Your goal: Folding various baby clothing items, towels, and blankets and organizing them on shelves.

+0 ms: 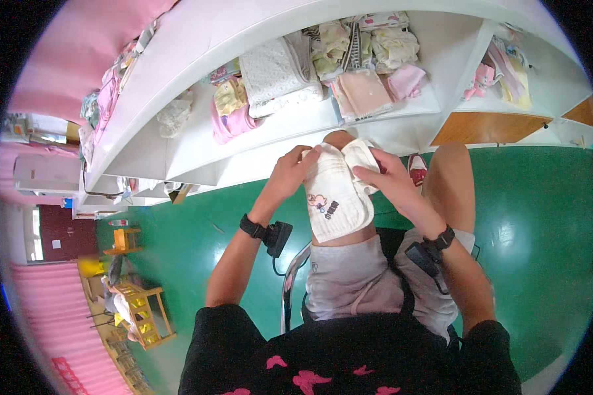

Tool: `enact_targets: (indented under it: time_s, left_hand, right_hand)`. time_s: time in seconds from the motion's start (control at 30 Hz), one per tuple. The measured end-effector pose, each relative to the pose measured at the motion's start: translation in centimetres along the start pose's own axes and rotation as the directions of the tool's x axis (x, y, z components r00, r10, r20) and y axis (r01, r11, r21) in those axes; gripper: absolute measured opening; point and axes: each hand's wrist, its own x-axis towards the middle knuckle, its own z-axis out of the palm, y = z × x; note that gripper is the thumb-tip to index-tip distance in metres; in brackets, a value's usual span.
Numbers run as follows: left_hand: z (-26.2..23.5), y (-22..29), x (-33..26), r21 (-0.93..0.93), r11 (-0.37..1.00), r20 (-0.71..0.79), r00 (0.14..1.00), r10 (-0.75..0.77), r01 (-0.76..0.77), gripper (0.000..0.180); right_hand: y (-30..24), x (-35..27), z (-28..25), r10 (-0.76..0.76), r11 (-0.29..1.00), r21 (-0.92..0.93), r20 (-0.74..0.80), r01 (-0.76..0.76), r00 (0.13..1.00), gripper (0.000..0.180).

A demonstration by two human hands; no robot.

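A cream-white cloth [336, 197] with rounded corners and a small cartoon print lies over my left thigh, near the knee. My left hand [288, 174] pinches its upper left edge between thumb and fingers. On the other side, my right hand [398, 187] grips a narrower flap of the same cloth, the thumb on top and the fingers partly hidden. Between the two hands a fold line runs down the cloth. Each wrist wears a black strap with a small dark device on it.
Ahead stands a white shelf unit [273, 141] holding folded clothes: a white quilted stack [280, 72], a peach bundle [361, 93] and a pink-and-yellow bundle [230, 115]. A metal chair tube [287, 289] curves beside my left leg. Wooden furniture [145, 316] stands on the green floor [197, 263] at left.
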Motion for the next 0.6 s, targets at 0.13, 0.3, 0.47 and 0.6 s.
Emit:
enact_targets:
  time_s: [0.13,0.3,0.47,0.6]
  left_hand:
    - [0.5,0.5,-0.4,-0.210,0.935,-0.072,0.959,0.275,-0.284,0.050]
    - [-1.0,3.4,-2.1,-0.798,0.587,0.011,0.970,0.242,-0.137,0.051]
    - [-3.4,3.5,-3.3,-0.603,0.773,0.088,0.947,0.308,-0.196,0.022]
    - [-4.7,4.7,-5.3,-0.235,0.815,-0.002,0.839,0.544,-0.529,0.015]
  right_hand:
    - [0.6,0.2,-1.1,0.114,0.983,0.152,-0.030,-0.108,0.993,0.030]
    - [-1.2,0.5,0.0,0.130,0.991,0.029,-0.124,-0.127,0.984,0.032]
    - [-1.2,1.2,-1.1,-0.171,0.984,-0.079,-0.190,0.158,0.967,0.031]
    - [-4.3,-0.5,0.0,0.029,0.932,0.360,-0.209,0.049,0.977,0.033]
